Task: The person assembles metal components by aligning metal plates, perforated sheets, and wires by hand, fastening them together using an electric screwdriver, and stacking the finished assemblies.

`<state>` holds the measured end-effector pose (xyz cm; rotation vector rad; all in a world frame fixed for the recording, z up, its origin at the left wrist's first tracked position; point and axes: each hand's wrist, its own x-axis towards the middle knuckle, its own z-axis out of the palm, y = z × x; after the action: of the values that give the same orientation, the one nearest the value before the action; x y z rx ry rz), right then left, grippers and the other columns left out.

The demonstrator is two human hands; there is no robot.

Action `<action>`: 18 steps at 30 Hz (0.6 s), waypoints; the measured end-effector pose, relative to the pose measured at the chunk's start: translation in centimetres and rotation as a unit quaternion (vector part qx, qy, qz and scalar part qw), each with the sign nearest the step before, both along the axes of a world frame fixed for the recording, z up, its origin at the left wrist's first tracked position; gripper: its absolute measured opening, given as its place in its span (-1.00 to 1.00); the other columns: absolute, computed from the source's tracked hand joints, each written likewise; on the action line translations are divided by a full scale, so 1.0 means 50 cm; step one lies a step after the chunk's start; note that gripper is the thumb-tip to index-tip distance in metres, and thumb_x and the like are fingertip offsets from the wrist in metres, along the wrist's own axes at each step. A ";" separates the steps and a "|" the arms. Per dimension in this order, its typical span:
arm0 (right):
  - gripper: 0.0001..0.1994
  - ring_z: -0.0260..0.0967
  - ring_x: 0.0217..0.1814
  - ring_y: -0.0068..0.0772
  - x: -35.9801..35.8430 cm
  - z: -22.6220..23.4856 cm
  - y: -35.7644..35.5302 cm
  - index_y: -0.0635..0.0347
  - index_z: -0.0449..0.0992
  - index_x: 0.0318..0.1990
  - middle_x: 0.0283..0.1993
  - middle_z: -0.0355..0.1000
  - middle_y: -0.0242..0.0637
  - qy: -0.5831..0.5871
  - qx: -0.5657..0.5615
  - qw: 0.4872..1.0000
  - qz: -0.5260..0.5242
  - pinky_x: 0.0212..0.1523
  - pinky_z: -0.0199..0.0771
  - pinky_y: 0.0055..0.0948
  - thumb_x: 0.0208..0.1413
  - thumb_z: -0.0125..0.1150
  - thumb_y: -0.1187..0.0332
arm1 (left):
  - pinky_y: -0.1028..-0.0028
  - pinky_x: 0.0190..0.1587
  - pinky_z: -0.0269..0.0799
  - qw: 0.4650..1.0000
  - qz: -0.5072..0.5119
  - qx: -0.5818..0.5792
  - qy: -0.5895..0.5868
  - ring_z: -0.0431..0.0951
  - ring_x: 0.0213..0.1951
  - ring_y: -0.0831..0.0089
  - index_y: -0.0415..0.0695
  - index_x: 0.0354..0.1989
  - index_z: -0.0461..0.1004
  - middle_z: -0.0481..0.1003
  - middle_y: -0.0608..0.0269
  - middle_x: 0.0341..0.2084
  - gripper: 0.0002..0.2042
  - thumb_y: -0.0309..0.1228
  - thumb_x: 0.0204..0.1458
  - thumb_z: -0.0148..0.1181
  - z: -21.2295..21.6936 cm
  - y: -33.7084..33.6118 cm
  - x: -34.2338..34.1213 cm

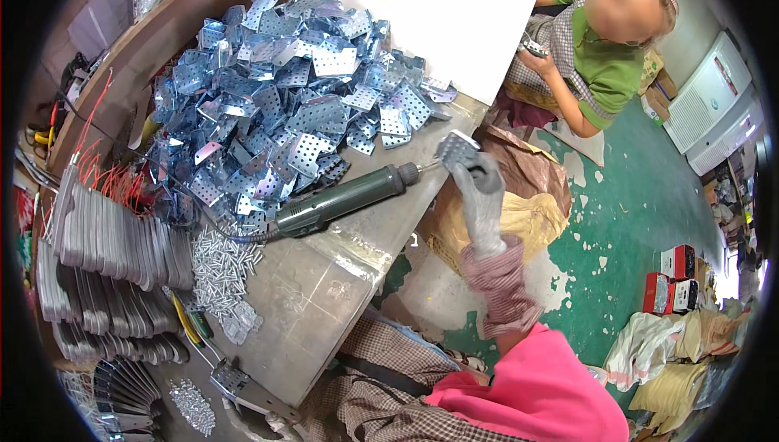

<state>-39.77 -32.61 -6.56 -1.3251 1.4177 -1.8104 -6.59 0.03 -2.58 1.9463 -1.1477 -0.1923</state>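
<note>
My right hand (480,190), in a pale grey glove, is raised past the table's right edge. Its fingers are closed on a small perforated metal bracket (457,148). Just left of that bracket is the bit of a dark green electric screwdriver (345,201), lying on the metal tabletop (304,280). At the lower edge, my left hand (280,426), also gloved, shows only in part. It grips a metal strip (258,397) with a perforated bracket (230,378) at its far end. A big heap of bluish perforated brackets (300,101) covers the back of the table.
Bundled grey metal strips (122,239) stand at the left, by a pile of silver screws or rivets (223,271), yellow-handled pliers (187,320) and smaller fasteners (192,405). A brown sack (531,174) sits beside the table. Across from me, a person in green (608,68) holds a small part.
</note>
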 end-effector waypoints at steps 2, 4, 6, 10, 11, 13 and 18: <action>-0.88 0.34 -0.34 -0.57 0.018 0.012 0.020 0.27 0.42 -0.20 -0.27 0.39 -0.34 0.017 -0.032 0.999 -0.031 -0.29 0.41 -0.52 0.13 0.19 0.50 | 0.07 0.28 0.23 1.000 -0.001 -0.007 0.003 0.25 0.26 -0.09 -0.32 0.39 -0.06 0.14 -0.33 0.28 -0.18 0.02 0.19 0.11 0.001 0.000 -0.001; -0.88 0.34 -0.32 -0.57 0.034 0.015 0.021 0.25 0.42 -0.18 -0.24 0.37 -0.32 -0.002 -0.106 0.992 -0.062 -0.27 0.42 -0.51 0.13 0.16 0.55 | 0.07 0.28 0.23 1.000 -0.006 -0.017 0.009 0.25 0.26 -0.09 -0.32 0.39 -0.06 0.14 -0.32 0.28 -0.18 0.01 0.18 0.12 0.004 -0.002 -0.003; -0.72 0.39 -0.28 -0.55 0.040 0.001 0.017 0.27 0.33 -0.01 -0.25 0.40 -0.33 -0.035 -0.111 0.991 -0.059 -0.16 0.45 -0.51 0.17 0.21 0.46 | 0.08 0.28 0.23 0.999 -0.008 -0.029 0.038 0.26 0.26 -0.08 -0.33 0.39 -0.05 0.16 -0.31 0.28 -0.18 0.02 0.18 0.12 0.010 -0.006 -0.006; -0.71 0.44 -0.25 -0.51 0.034 -0.002 0.016 0.28 0.32 -0.02 -0.20 0.45 -0.27 -0.063 -0.094 0.991 -0.074 -0.18 0.49 -0.50 0.14 0.23 0.48 | 0.08 0.28 0.23 1.000 -0.004 -0.016 0.023 0.26 0.26 -0.07 -0.33 0.39 -0.04 0.16 -0.30 0.28 -0.18 0.02 0.17 0.13 0.008 -0.006 -0.006; -0.71 0.44 -0.25 -0.51 0.031 -0.006 0.015 0.28 0.32 -0.02 -0.20 0.45 -0.27 -0.063 -0.094 0.991 -0.075 -0.18 0.49 -0.50 0.14 0.23 0.48 | 0.08 0.28 0.23 0.999 -0.007 -0.024 0.023 0.26 0.26 -0.07 -0.33 0.39 -0.04 0.16 -0.29 0.28 -0.18 0.02 0.18 0.13 0.008 -0.007 -0.007; -0.74 0.37 -0.37 -0.63 0.028 -0.008 0.012 0.24 0.39 -0.01 -0.24 0.42 -0.29 0.013 -0.075 0.989 -0.124 -0.36 0.46 -0.53 0.14 0.18 0.54 | 0.07 0.28 0.23 0.999 -0.014 -0.038 0.023 0.25 0.27 -0.07 -0.33 0.39 -0.04 0.14 -0.29 0.29 -0.19 0.02 0.18 0.13 0.007 -0.007 -0.008; -0.52 0.46 -0.37 -0.52 0.026 0.027 0.010 0.23 0.32 0.17 -0.23 0.49 -0.22 0.208 -0.090 0.955 -0.189 -0.35 0.52 -0.51 0.07 0.24 0.55 | 0.06 0.28 0.24 0.999 -0.008 -0.028 0.017 0.26 0.26 -0.08 -0.33 0.39 -0.04 0.13 -0.30 0.29 -0.19 0.02 0.18 0.11 0.002 -0.005 -0.002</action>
<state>-38.49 -32.11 -5.20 -1.6969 1.8695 -2.0213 -6.71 -0.21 -2.46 1.8787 -1.1340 -0.1986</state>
